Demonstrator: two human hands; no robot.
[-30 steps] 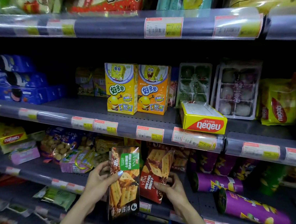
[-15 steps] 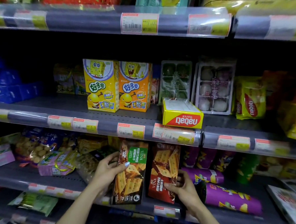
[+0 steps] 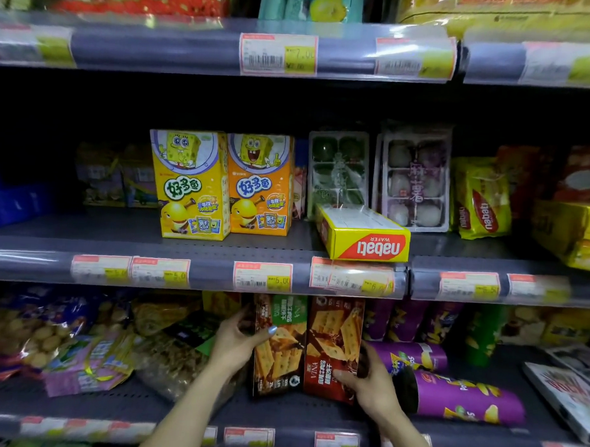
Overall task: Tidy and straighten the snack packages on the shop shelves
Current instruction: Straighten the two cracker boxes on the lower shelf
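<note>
Head view: two upright cracker boxes are being held side by side on the lower shelf [image 3: 311, 412]. The green-labelled box [image 3: 279, 345] is being gripped by the left hand [image 3: 234, 345]; the red box [image 3: 334, 348] is being clasped by the right hand [image 3: 369, 384]. Two purple canisters [image 3: 465, 398] are lying right.

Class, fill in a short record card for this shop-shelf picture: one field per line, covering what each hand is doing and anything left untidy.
left hand: grips the green-label cracker box by its left edge
right hand: holds the red cracker box at its lower right
boxes: upright, side by side, on the lower shelf
untidy, middle shelf: yellow wafer box lying flat, logo upside down
untidy, lower shelf: purple crisp can on its side
</note>
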